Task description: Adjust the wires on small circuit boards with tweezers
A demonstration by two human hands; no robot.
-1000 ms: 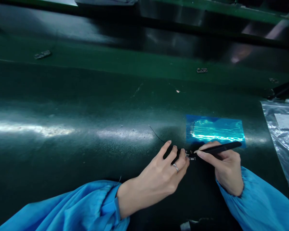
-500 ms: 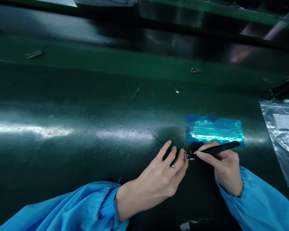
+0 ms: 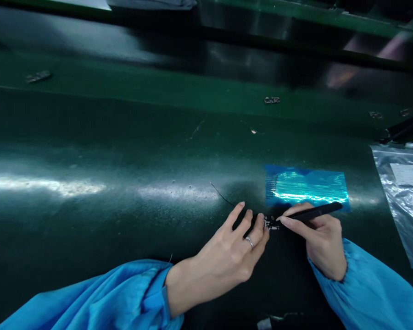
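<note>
A small circuit board [image 3: 271, 223] lies on the dark green surface, its left end under the fingertips of my left hand [image 3: 227, 256], which grips it between thumb and fingers. That hand wears a ring, and its other fingers are spread. A thin black wire [image 3: 221, 194] runs out from behind the fingers toward the upper left. My right hand [image 3: 325, 243] is closed around black tweezers [image 3: 313, 213], held like a pen, their tips at the board's right side. Just beyond lies a blue sheet [image 3: 306, 185] with rows of tiny dark pieces at its left end.
At the right lies a clear plastic bag [image 3: 404, 192] with a white label. Along the far green strip rest several boards, including a left one [image 3: 38, 76] and a middle one [image 3: 271, 100]. A small pinkish scrap [image 3: 253, 132] lies mid-surface.
The boards on the far strip have shifted left. Both hands, the tweezers and the held board look almost unmoved.
</note>
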